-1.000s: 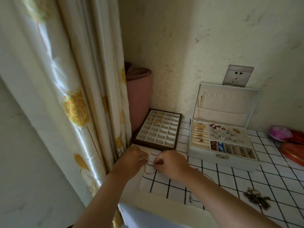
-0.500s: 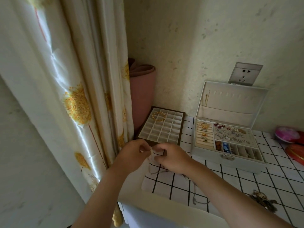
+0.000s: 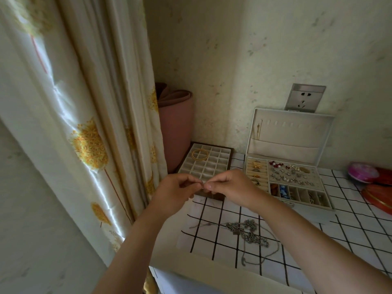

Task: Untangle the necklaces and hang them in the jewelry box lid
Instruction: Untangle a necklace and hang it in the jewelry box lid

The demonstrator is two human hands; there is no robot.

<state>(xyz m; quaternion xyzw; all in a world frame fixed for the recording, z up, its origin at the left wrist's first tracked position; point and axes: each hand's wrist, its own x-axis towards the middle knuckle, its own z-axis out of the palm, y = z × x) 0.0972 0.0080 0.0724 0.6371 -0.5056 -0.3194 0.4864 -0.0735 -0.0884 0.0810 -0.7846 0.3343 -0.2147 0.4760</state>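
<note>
**Hands pick at a fine chain above the table; the hanging comes next**

Just right of the flowered curtain (image 3: 89, 134), the person's left hand (image 3: 176, 194) is raised above the near edge of the compartment tray (image 3: 214, 164), which holds a gold bangle (image 3: 200, 154). Its thumb and forefinger are pinched together on a fine chain (image 3: 204, 185). The chain is so thin that only a short length shows between the two hands. The right hand (image 3: 232, 187) meets it fingertip to fingertip and pinches the same chain from the other side.

Below and to the right, a tangle of silver necklaces (image 3: 248, 230) lies loose on the checked table (image 3: 318, 240), well apart from both hands.

Further right stands the jewelry box (image 3: 297, 200), open, with its lid (image 3: 297, 143) upright against the wall. One gold necklace (image 3: 259, 130) already hangs from the leftmost hook; the other hooks look bare.

The step in hand appears to be freeing or unclasping this one chain. Whether a knot remains in it cannot be told. The next move likely calls for keeping a light grip on one end, carrying it rightward to the lid and looping it over a free hook without snagging the hanging necklace. The silver tangle would then need the same work.
</note>
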